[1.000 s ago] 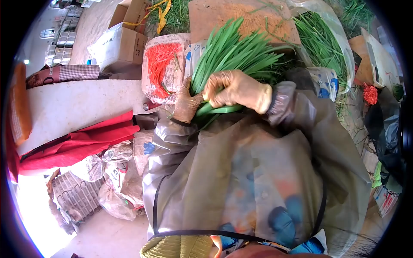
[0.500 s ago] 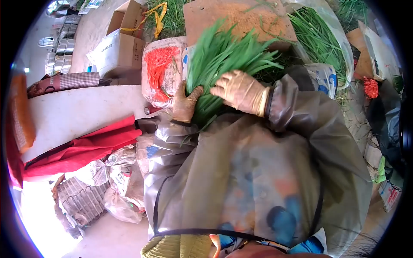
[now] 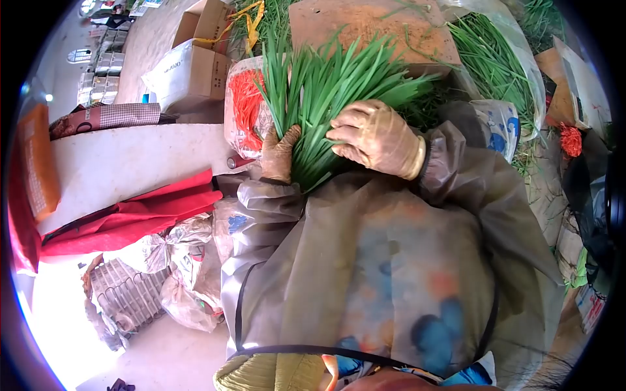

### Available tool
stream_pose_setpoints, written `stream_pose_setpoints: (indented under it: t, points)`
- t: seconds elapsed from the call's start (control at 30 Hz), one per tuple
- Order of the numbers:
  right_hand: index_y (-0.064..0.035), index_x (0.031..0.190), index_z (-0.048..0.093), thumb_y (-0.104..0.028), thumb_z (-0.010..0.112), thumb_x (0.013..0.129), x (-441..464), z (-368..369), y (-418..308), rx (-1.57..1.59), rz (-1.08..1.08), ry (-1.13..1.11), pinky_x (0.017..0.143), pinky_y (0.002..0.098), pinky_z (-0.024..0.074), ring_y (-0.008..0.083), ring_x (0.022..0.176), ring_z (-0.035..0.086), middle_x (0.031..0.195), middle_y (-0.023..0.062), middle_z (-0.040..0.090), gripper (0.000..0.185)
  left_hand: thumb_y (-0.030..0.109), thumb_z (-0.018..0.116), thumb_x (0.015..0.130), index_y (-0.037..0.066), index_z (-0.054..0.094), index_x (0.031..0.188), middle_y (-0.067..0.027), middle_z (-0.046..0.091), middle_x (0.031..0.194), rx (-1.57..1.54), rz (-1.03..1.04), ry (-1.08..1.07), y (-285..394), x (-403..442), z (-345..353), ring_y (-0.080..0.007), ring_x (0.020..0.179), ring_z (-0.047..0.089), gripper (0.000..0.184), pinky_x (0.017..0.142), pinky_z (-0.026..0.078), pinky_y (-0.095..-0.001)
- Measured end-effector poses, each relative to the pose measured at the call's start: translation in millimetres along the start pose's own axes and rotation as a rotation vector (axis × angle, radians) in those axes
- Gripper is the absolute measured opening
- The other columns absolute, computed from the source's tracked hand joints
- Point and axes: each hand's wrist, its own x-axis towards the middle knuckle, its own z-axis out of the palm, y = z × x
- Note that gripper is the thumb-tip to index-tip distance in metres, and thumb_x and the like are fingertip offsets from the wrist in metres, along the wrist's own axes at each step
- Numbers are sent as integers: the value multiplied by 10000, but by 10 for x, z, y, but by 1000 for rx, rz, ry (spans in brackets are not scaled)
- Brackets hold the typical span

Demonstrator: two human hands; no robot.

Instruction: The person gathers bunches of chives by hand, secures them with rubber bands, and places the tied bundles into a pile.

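Note:
A thick bunch of garlic chives (image 3: 326, 98), with long flat green leaves, fans upward and to the right in front of my chest. My left hand (image 3: 280, 155), in a tan glove, is closed around its lower left side with the thumb across the leaves. My right hand (image 3: 378, 139), in a matching glove, has its fingers curled against the right side of the bunch; the fingertips are partly lost among the leaves. Behind the bunch stands a brown board-like block (image 3: 372, 29) with scraps of leaf on top.
Red ties (image 3: 246, 104) lie on a printed sack at the bunch's left. More long green leaves (image 3: 492, 62) fill a clear plastic bag at the right. A cardboard box (image 3: 195, 72), a pale tabletop (image 3: 130, 156) and red cloth (image 3: 137, 218) are to the left.
The leaves have spread wider, with more of them fanned to the left over the red ties. My right hand has shifted slightly right, its fingers more curled. The whole view has shifted a little.

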Motion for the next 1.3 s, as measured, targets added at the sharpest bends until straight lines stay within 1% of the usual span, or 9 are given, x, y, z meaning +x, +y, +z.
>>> stream_pose_setpoints:
  t: [0.1, 0.17, 0.23, 0.3, 0.43, 0.6, 0.77, 1.23, 1.3]
  points:
    - [-91, 844, 616, -266, 603, 806, 99, 130, 60, -145, 24, 6, 815, 365, 447, 226, 910, 570, 912, 51, 613, 180, 81, 631, 839, 12, 513, 1209, -79, 623, 1040, 80, -10, -23, 9, -14, 22, -167, 862, 592, 394, 764, 492, -278]
    - [-76, 821, 573, -244, 609, 809, 51, 229, 139, -83, 205, -85, 758, 360, 462, 234, 846, 590, 859, 68, 600, 172, 84, 627, 846, 14, 510, 1214, -75, 619, 1057, 67, 42, -15, 1, -21, 25, -160, 889, 582, 393, 785, 479, -275]
    - [-61, 837, 532, -219, 641, 796, -35, 424, 233, 8, 245, 16, 685, 361, 468, 245, 772, 596, 828, 75, 585, 196, 79, 624, 847, 7, 509, 1208, -73, 616, 1063, 80, 24, -1, 8, -6, -5, -158, 913, 575, 386, 810, 468, -274]
    - [-53, 901, 531, -203, 681, 763, -66, 501, 229, 228, 479, 172, 643, 362, 469, 251, 737, 591, 821, 78, 583, 253, 83, 625, 849, -4, 508, 1203, -72, 614, 1071, 97, 38, -9, -28, 26, -29, -156, 915, 574, 383, 813, 465, -270]
    - [-65, 974, 535, -236, 725, 720, 42, 466, 204, 136, 587, 72, 646, 360, 474, 264, 723, 601, 823, 75, 588, 361, 91, 625, 851, -13, 505, 1202, -74, 613, 1070, 128, 37, -18, -52, 65, -39, -154, 914, 575, 385, 815, 463, -266]
    - [-58, 908, 563, -319, 734, 703, 190, 536, 265, 236, 744, -54, 647, 370, 465, 276, 732, 611, 771, 92, 619, 373, 100, 626, 852, -18, 504, 1199, -80, 613, 1068, 123, 51, -36, -38, 52, -37, -156, 917, 573, 387, 822, 458, -270]
    - [-96, 916, 588, -372, 719, 704, 269, 499, 214, 198, 682, -88, 639, 373, 462, 282, 755, 618, 791, 85, 639, 372, 100, 624, 853, -20, 505, 1197, -82, 612, 1067, 164, 35, -33, -22, 45, -73, -156, 918, 569, 383, 824, 455, -272]
    - [-76, 893, 590, -276, 707, 728, 259, 600, 182, 352, 739, -80, 615, 360, 469, 272, 701, 621, 744, 94, 631, 285, 76, 634, 841, -15, 512, 1189, -78, 611, 1057, 117, 21, -55, -18, 18, -25, -156, 912, 568, 379, 815, 457, -273]
    - [-117, 818, 593, -234, 623, 749, 213, 598, 159, 51, 355, -6, 659, 391, 453, 253, 764, 599, 780, 42, 604, 139, 65, 625, 843, -12, 512, 1188, -79, 612, 1058, 118, 49, -60, -41, 29, -47, -158, 905, 571, 372, 807, 461, -272]
